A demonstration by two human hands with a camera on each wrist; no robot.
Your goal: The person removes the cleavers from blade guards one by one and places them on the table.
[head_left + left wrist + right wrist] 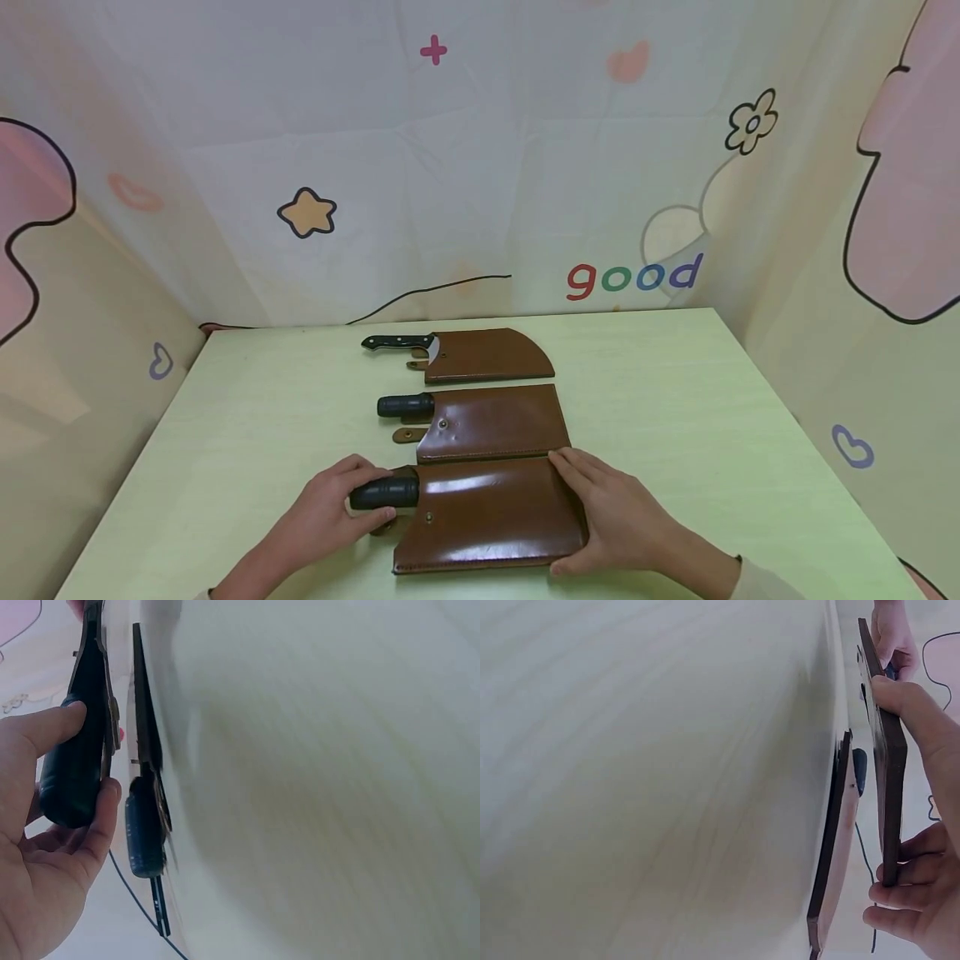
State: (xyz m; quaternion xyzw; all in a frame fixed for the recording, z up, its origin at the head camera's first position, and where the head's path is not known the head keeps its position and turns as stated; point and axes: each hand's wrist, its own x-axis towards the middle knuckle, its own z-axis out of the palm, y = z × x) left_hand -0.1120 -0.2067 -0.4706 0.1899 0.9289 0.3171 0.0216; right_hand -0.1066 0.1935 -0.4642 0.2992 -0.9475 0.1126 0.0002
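Three sheathed cleavers in brown leather covers lie in a column in the head view. Both hands hold the nearest cleaver (495,521), and the wrist views show it raised off the table. My left hand (322,517) grips its black handle (71,780), thumb on one side and fingers on the other. My right hand (626,521) pinches the right end of the sheath (892,787) between thumb and fingers. Just beyond lies the middle cleaver (498,421), its black handle (405,406) pointing left. The blades are hidden inside the leather.
Farthest back rests a cleaver with a curved-tip sheath (487,357) and a riveted black handle (397,342). Small snap straps, one on the middle sheath (408,435), stick out leftward. A pale green table (675,400) is bordered by a printed curtain (480,167) on three sides.
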